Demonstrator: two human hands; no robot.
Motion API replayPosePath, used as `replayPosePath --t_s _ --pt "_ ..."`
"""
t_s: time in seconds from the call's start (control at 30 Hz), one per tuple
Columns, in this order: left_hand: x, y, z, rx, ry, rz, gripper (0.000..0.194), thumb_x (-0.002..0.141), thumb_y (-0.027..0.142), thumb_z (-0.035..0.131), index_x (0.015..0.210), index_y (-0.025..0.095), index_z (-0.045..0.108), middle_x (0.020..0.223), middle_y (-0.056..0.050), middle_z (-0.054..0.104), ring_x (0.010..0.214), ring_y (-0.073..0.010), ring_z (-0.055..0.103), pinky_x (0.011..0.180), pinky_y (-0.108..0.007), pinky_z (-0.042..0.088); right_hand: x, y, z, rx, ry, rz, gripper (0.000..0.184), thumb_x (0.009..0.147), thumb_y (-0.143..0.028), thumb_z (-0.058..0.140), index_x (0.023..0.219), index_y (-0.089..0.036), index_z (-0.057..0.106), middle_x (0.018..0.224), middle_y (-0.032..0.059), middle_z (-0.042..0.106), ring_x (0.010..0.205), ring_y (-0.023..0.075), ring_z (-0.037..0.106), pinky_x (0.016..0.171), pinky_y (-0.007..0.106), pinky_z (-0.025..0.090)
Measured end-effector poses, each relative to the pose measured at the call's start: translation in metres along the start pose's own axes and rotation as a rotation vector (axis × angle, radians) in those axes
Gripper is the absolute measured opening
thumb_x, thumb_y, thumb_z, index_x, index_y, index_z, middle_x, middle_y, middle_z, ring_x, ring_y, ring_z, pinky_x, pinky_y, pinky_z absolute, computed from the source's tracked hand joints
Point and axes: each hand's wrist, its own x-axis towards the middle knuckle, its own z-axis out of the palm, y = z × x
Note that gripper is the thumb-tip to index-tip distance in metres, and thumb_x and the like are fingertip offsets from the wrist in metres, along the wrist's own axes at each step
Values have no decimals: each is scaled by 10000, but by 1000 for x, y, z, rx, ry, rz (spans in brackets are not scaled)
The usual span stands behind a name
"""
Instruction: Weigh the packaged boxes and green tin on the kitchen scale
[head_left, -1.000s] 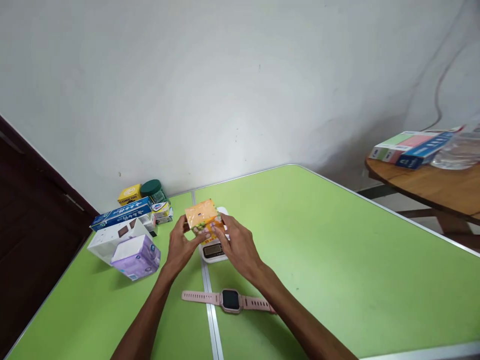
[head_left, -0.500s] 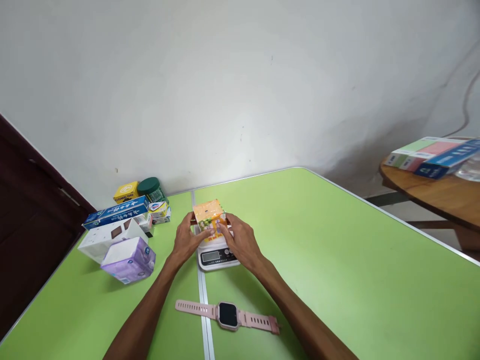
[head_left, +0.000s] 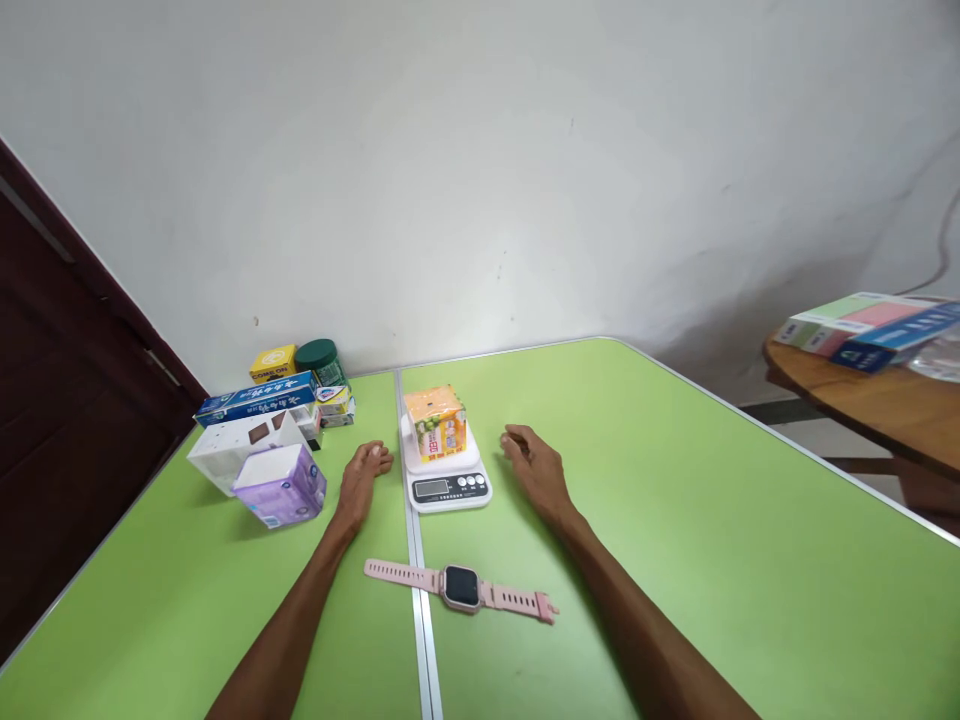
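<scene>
While the left hand [head_left: 365,478] and right hand [head_left: 537,470] flank the white scale [head_left: 451,491] in the head view, empty and loosely curled, the orange packet [head_left: 435,424] sits on its platform. Setting down seems complete; any next grasp probably calls for gentle pressure from both sides. Glossy film wraps the boxy packet; the scale looks like smooth, round-cornered plastic. Nearer, a pink watch [head_left: 460,587] with a perforated strap lies flat on the smooth green bench [head_left: 697,520].

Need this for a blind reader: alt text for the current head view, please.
An orange packet sits on a white scale on a green table, left hand and right hand at either side without touching; a pink smartwatch lies in front.
</scene>
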Motion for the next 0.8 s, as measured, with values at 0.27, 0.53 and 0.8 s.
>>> replayPosePath --t_s 0.27,0.53,0.8 --pt "-5 9 4 71 -13 51 666 835 760 635 1098 149 681 1080 -145 753 1005 -278 744 973 -461 570 -4 -6 1 31 31 19 428 831 -523 543 1029 -185 716 928 111 797 840 261 732 865 418 562" --pt "-2 19 2 65 -2 14 707 810 690 714 1253 148 615 1281 -196 689 1118 -299 711 1010 -482 542 -9 -12 0 130 19 2 436 880 -536 568 1072 -172 714 1027 133 790 929 269 738 875 421 581" --pt "35 87 25 542 -208 298 817 698 486 865 1403 215 556 1416 -151 628 1183 -306 656 950 -445 531 -1 -54 35 116 -138 -247 495 916 -449 638 1325 -171 671 1322 171 719 1174 300 685 1010 492 557"
